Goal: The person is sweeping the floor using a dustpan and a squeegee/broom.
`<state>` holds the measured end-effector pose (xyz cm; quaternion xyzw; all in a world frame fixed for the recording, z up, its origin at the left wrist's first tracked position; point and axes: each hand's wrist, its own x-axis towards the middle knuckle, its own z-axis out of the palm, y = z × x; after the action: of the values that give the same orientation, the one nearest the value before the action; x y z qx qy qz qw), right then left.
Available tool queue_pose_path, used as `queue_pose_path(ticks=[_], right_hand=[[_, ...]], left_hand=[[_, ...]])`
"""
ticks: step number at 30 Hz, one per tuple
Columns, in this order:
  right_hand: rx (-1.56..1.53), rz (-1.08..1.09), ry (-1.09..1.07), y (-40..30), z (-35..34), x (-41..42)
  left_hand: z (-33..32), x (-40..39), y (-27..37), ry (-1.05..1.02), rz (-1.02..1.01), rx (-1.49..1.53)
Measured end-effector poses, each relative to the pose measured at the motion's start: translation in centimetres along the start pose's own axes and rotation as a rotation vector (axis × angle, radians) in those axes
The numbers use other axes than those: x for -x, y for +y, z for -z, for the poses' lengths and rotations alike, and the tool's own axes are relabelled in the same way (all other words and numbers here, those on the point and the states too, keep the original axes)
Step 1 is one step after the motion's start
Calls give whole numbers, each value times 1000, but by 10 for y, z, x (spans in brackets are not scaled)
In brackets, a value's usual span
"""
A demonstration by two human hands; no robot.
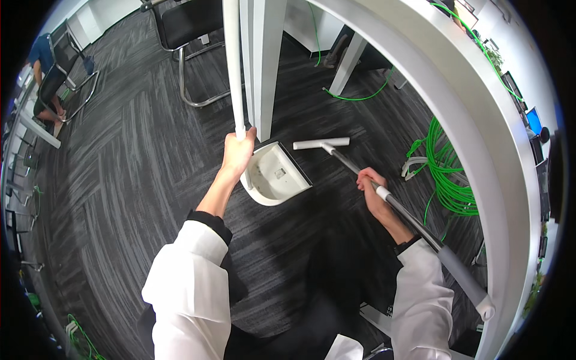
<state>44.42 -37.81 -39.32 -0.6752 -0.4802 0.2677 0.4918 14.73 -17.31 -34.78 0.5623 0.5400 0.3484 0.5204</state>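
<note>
My left hand [238, 153] grips the lower end of a long white handle [232, 67] that rises toward the top of the view. Just beside that hand is a white dustpan [266, 198] with a dark front lip and small bits of debris inside. My right hand [372, 189] is closed around the metal pole [411, 221] of a floor broom or squeegee, near a white collar. Its narrow pale crosshead [310, 143] is close to the carpet, right of the dustpan and apart from it. A grey grip [463, 274] ends the pole near the desk edge.
White desk legs [266, 67] stand just beyond the dustpan. The curved desk edge [477, 112] runs along my right. Coiled green cable [443, 171] lies on the dark carpet [135, 180]. A black chair [191, 27] is ahead; a seated person [42, 56] is far left.
</note>
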Motion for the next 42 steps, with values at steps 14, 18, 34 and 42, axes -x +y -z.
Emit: queue_pose_path(ticks=[14,18,34,42], right_hand=[[52,-53,3,49,-34,-63],[193,75,-138,19,-24,-28],[167,157,144,20,-23,-6],[180,-5,123,40,-36,-12]], left_hand=[[-10,-8,2,-50,-43,-15],[3,-10,0,-71,-24,-54],[5,-15,-8,-90,-39,-43],[2,-11,-3,-56,-82,-18]])
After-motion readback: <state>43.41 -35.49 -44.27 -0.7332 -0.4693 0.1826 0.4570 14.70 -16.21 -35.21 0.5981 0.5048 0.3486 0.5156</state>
